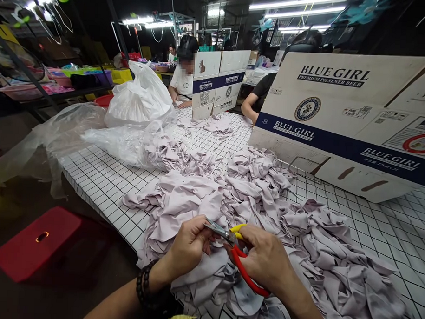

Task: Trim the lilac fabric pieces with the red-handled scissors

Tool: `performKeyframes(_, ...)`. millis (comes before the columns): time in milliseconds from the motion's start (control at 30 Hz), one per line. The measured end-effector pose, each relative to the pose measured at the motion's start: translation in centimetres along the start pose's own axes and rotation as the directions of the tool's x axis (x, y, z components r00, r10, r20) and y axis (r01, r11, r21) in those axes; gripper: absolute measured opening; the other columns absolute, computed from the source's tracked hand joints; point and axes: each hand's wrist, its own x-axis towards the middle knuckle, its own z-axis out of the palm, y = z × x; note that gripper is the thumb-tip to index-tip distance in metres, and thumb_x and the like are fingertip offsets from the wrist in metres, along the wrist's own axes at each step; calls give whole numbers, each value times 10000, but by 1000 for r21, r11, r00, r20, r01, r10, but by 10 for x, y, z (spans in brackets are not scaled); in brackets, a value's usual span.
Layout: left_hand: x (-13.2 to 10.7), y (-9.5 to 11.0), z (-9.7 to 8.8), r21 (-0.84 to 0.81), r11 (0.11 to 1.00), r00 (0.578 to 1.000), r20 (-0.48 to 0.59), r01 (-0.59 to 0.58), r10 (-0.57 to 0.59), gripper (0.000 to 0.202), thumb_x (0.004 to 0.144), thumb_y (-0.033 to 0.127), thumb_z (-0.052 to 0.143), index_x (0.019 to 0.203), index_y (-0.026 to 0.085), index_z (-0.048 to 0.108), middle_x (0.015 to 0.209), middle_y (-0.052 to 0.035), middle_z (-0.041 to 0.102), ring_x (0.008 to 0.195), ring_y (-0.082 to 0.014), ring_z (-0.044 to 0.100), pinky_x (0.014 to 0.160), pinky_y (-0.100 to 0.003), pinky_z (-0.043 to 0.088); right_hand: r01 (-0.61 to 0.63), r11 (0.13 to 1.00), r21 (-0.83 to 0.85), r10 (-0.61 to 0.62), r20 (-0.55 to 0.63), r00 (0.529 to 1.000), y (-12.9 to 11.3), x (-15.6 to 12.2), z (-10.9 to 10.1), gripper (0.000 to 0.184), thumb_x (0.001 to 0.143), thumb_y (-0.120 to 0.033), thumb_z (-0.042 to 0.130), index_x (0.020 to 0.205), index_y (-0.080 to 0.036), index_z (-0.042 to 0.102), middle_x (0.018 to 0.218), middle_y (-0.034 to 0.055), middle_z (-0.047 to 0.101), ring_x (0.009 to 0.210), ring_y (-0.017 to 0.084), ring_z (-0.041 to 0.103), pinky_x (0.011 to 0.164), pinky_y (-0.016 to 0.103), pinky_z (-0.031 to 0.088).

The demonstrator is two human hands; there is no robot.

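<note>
Head view, as I watch remotely: both hands meet low at the near edge of the counter [103, 179], over a spread heap of pale lilac fabric pieces [253, 189]. The heap lies within easy reach, I judge so pieces can be drawn straight to the blades. My right hand [264, 263] is curled closed around the red-handled snips [236, 251], whose metal tips point left. My left hand [188, 244], beaded bracelet [143, 282] at the wrist, pinches a fabric piece [217, 245] right at those tips, seemingly to steady it. A printed cardboard box [339, 117] stands behind the heap, and a plastic bag [141, 99] sits far left.
</note>
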Motion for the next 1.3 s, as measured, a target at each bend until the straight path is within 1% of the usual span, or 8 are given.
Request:
performKeyframes(300,1,0,-1,-49,997,998,-13,55,-55,314,884,405,569,696,157,610,628,-5,540,423,-92,479,416,-222,377,-143,944,296,105,139,985,12,1,4,410,727,-374,657,502,-213,355,486,-52,373,470,99,332,466,247,229)
performKeyframes(500,2,7,-1,98,995,999,44,2,-7,315,938,368,493,775,159,664,566,1,526,487,-114,496,518,-237,421,-502,184,845,224,461,858,7,20,24,461,732,-643,632,694,-189,565,540,-24,528,499,132,502,504,257,393)
performKeyframes(600,-4,16,-4,292,945,978,190,-146,92,283,949,286,475,799,164,680,839,-71,653,806,-177,618,772,-288,491,-509,-25,860,200,503,841,-8,35,40,451,607,-555,786,648,-193,520,517,-56,489,445,93,442,459,235,369)
performKeyframes(700,-15,13,-17,498,834,972,119,-236,204,155,887,303,585,975,181,624,1082,-102,620,1035,-231,596,906,-352,488,-439,-32,898,233,434,870,-19,40,42,473,525,-416,872,660,-206,470,575,-60,531,486,81,447,480,220,373)
performKeyframes(833,-17,-20,-36,777,616,919,-138,-131,369,665,731,375,742,1269,176,404,1279,-167,494,1237,-330,486,988,-473,452,-347,49,936,187,333,924,-24,34,30,405,628,-343,842,731,-211,472,735,-17,643,626,116,545,610,247,434)
performKeyframes(1000,15,-37,-41,839,536,991,-128,92,31,678,795,313,635,1387,138,353,1359,-198,510,1225,-346,528,953,-461,459,-393,149,907,197,362,911,-18,26,33,420,637,-390,831,693,-205,459,688,-22,607,585,113,520,576,249,399)
performKeyframes(1167,28,40,-61,764,638,966,81,97,-244,149,814,245,565,842,169,691,844,-54,709,811,-224,653,712,-278,471,-427,184,885,329,354,876,9,-8,27,364,706,-431,777,704,-207,490,683,-16,578,619,133,524,613,264,411)
performKeyframes(1300,56,118,-84,659,735,809,341,157,-479,168,721,352,699,741,188,723,708,-7,679,675,-193,634,583,-223,445,-458,233,858,414,339,845,32,-46,16,366,730,-509,728,677,-209,526,676,-5,567,601,142,515,608,276,409)
